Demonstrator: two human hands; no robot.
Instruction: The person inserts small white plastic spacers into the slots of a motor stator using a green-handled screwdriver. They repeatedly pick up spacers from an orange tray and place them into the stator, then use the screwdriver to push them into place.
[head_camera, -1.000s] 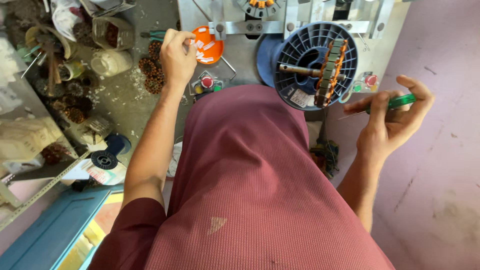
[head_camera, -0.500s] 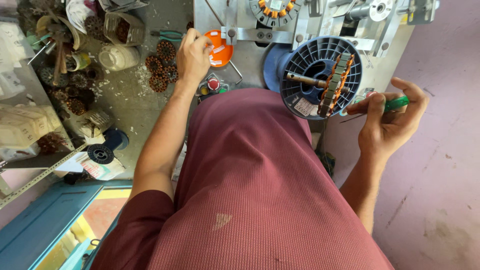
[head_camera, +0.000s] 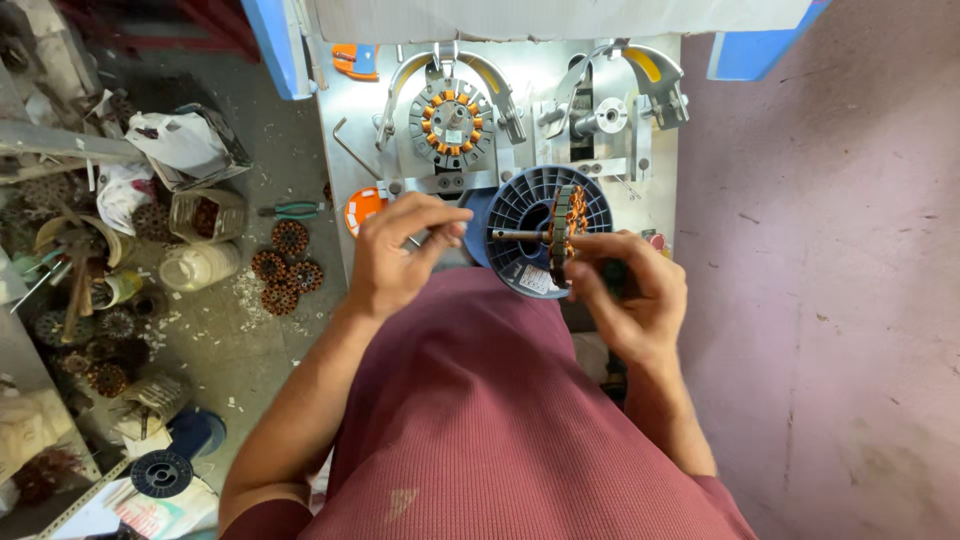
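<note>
1. Left hand (head_camera: 400, 255) curled just left of the blue spool (head_camera: 545, 228), fingertips pinched on something thin, too small to identify; likely to slip out if the pinch loosens.
2. Right hand (head_camera: 630, 290) closed around the edge of the wound stator (head_camera: 565, 232), held upright on a shaft across the front of the blue spool; risk of nicking the copper windings from too hard a squeeze.
3. Possible tilt or drop of the wound stator off the shaft, given a grip on one side only.
4. Second stator (head_camera: 452, 122) clamped in the metal fixture (head_camera: 520, 80) above the blue spool, well apart from both hands; no danger there.
5. Loose rotor discs (head_camera: 282, 268) on the floor far left of the blue spool; trip hazard, out of reach.
</note>
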